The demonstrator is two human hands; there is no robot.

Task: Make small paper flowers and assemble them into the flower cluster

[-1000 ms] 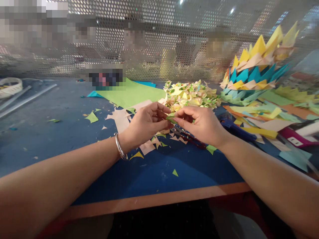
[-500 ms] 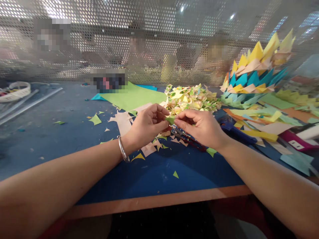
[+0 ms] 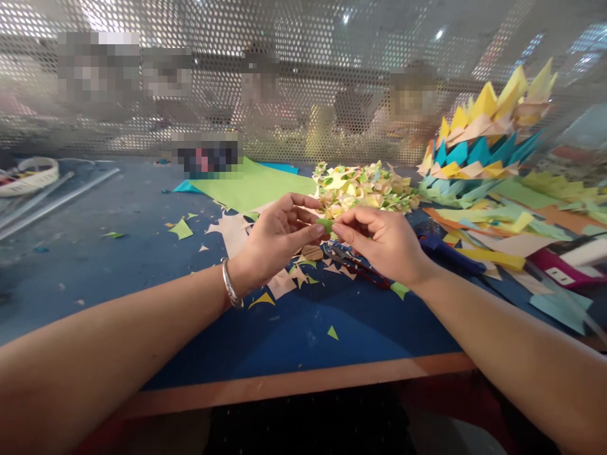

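A small green paper piece (image 3: pixel 325 224) is pinched between my two hands, above the table. My left hand (image 3: pixel 287 234), with a silver bracelet at the wrist, has thumb and fingertips closed at the piece's left end. My right hand (image 3: pixel 379 239) pinches its right end between thumb and index finger. Below the hands lie scissors (image 3: pixel 353 262) with dark red handles, partly hidden by the right hand. Pink paper scraps (image 3: pixel 283 284) are scattered under the left hand. Just beyond the hands rises a heap of small cut paper pieces (image 3: pixel 365 188), cream, yellow and green.
A green paper sheet (image 3: pixel 256 183) lies at the back, over blue paper. On the right stand a tall structure of pointed paper strips (image 3: pixel 484 145), a dark blue glue gun (image 3: pixel 448 249) and loose paper strips (image 3: pixel 497 258). A perforated metal screen (image 3: pixel 294 114) closes the far side.
The fingers of my left hand have spread slightly and shifted against the green paper piece. Both hands stay in nearly the same place.
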